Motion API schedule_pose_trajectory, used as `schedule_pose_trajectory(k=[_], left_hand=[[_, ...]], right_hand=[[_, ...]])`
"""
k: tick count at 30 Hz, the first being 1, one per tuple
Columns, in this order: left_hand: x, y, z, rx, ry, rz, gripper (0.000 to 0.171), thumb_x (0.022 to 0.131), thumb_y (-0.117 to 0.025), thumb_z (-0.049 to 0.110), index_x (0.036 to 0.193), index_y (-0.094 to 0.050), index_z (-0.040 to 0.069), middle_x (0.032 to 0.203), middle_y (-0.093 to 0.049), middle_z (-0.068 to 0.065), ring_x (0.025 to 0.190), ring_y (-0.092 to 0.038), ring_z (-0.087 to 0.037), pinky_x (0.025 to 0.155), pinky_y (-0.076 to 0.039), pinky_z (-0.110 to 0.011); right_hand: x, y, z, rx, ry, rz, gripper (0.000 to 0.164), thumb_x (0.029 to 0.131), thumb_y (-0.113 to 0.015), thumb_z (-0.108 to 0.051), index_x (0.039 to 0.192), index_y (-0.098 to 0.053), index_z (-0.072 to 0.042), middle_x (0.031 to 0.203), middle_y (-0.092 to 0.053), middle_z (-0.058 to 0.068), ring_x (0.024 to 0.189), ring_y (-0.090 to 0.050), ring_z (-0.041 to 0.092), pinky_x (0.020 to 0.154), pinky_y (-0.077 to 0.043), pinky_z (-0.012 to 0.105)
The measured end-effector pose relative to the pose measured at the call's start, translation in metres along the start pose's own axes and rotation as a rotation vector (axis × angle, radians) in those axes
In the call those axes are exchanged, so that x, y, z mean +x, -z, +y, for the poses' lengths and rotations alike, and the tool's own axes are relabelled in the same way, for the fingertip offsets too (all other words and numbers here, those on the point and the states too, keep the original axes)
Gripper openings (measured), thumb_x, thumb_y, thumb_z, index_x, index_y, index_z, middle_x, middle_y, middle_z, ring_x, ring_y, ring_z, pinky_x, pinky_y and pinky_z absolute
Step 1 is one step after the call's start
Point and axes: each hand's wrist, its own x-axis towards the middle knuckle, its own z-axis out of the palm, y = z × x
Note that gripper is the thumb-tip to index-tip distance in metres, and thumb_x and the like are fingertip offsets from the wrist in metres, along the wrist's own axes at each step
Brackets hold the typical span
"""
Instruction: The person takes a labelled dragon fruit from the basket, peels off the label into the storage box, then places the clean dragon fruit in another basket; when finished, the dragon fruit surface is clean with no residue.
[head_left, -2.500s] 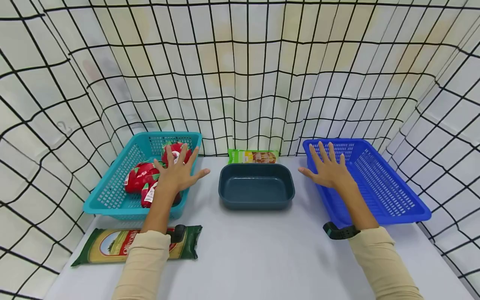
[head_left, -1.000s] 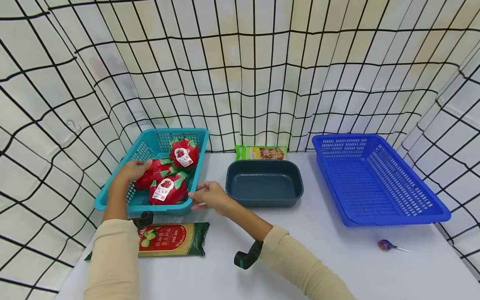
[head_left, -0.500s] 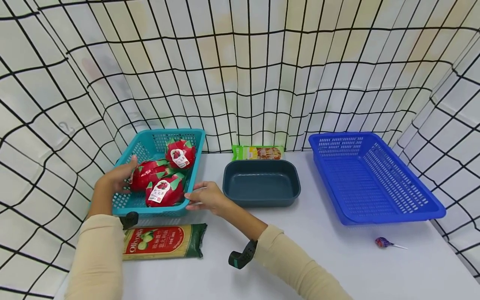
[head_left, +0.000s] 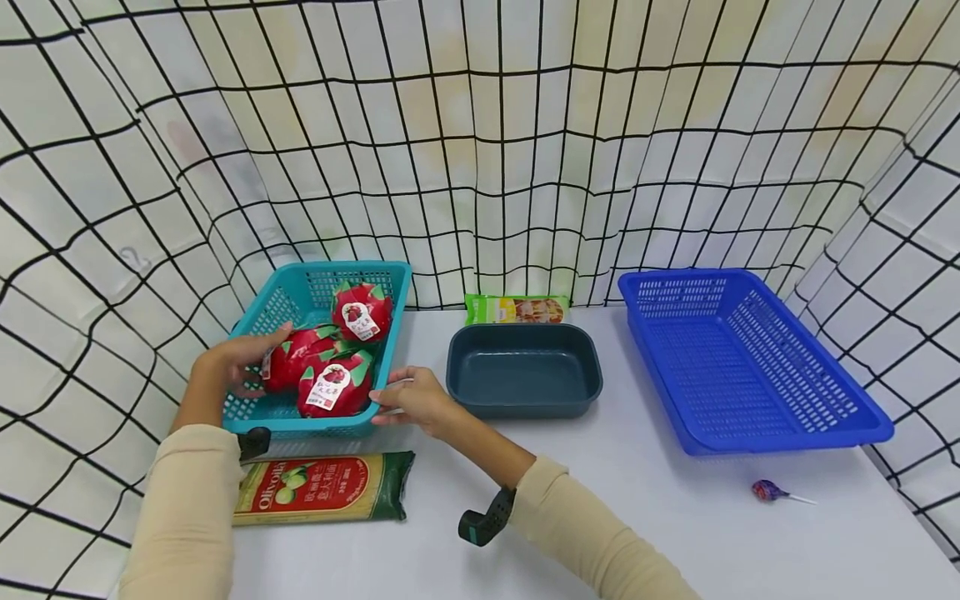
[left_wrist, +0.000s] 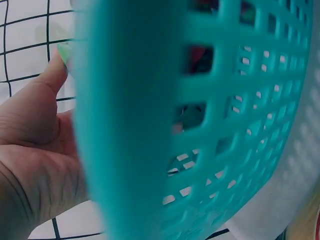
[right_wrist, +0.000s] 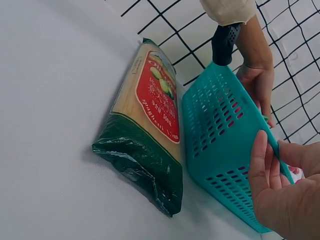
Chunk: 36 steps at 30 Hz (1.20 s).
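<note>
Three plastic-wrapped red dragon fruits with green tips lie in a teal basket at the left. Reaching over the basket's left rim, my left hand cups the leftmost dragon fruit, thumb side over its top and the other fingers low at its side. The front dragon fruit and the back dragon fruit sit beside it. My right hand pinches the basket's right rim near the front corner, thumb inside and fingers outside. In the left wrist view, the teal basket wall hides most of the left fingers.
A spaghetti bag lies before the teal basket. A dark blue dish stands mid-table, with a green food packet behind it. At the right are a blue basket and a lollipop. Black netting encloses the table.
Both hands have come from spread above the baskets to the teal basket. The left hand shifted from atop the leftmost dragon fruit to its left side, and the fruit has turned slightly.
</note>
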Motion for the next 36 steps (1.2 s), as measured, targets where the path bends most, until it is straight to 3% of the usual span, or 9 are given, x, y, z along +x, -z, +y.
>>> schedule_pose_trajectory(k=[3, 10, 19, 28, 32, 36], left_hand=[[0.002, 0.000, -0.001, -0.045, 0.024, -0.015, 0.116, 0.086, -0.036, 0.077, 0.150, 0.012, -0.008, 0.155, -0.003, -0.036, 0.137, -0.023, -0.052, 0.098, -0.051, -0.051], [0.005, -0.001, -0.004, -0.005, 0.031, -0.060, 0.110, 0.091, -0.040, 0.069, 0.148, 0.004, -0.014, 0.148, -0.025, -0.036, 0.123, -0.046, -0.040, 0.099, -0.050, -0.054], [-0.002, -0.001, 0.006, 0.000, 0.070, -0.091, 0.107, 0.094, -0.040, 0.065, 0.148, 0.009, -0.014, 0.149, -0.020, -0.038, 0.128, -0.040, -0.044, 0.100, -0.049, -0.054], [-0.003, 0.007, 0.012, 0.024, 0.088, -0.114, 0.108, 0.092, -0.049, 0.062, 0.148, 0.004, -0.014, 0.143, -0.031, -0.036, 0.116, -0.051, -0.038, 0.099, -0.051, -0.049], [-0.006, 0.010, 0.015, 0.072, 0.095, -0.126, 0.105, 0.093, -0.051, 0.059, 0.147, 0.000, -0.016, 0.136, -0.041, -0.034, 0.114, -0.055, -0.035, 0.097, -0.053, -0.047], [-0.007, 0.008, 0.024, 0.155, 0.068, -0.124, 0.101, 0.096, -0.050, 0.053, 0.145, 0.003, -0.018, 0.141, -0.033, -0.036, 0.123, -0.046, -0.041, 0.095, -0.054, -0.046]], right_hand=[[-0.001, -0.001, 0.000, 0.003, 0.000, 0.003, 0.026, 0.091, -0.067, -0.005, 0.112, -0.051, -0.006, 0.080, -0.064, 0.004, 0.068, -0.066, 0.011, 0.064, -0.059, 0.025], [-0.002, -0.002, 0.001, -0.004, -0.005, -0.002, 0.025, 0.091, -0.066, -0.004, 0.111, -0.051, -0.006, 0.081, -0.064, 0.004, 0.069, -0.065, 0.012, 0.064, -0.059, 0.025], [-0.002, 0.000, -0.001, -0.025, -0.003, 0.003, 0.025, 0.092, -0.066, -0.005, 0.111, -0.051, -0.007, 0.082, -0.065, 0.004, 0.069, -0.066, 0.011, 0.064, -0.059, 0.024], [-0.001, 0.000, -0.002, -0.035, 0.009, 0.005, 0.026, 0.091, -0.067, -0.006, 0.112, -0.051, -0.007, 0.081, -0.066, 0.004, 0.068, -0.066, 0.011, 0.062, -0.059, 0.024], [0.000, -0.001, 0.000, -0.035, 0.008, 0.015, 0.026, 0.091, -0.068, -0.007, 0.112, -0.052, -0.007, 0.082, -0.065, 0.004, 0.069, -0.067, 0.011, 0.062, -0.058, 0.023], [0.000, -0.001, -0.001, -0.037, 0.005, 0.021, 0.025, 0.091, -0.068, -0.008, 0.111, -0.052, -0.007, 0.081, -0.065, 0.003, 0.069, -0.066, 0.011, 0.062, -0.058, 0.023]])
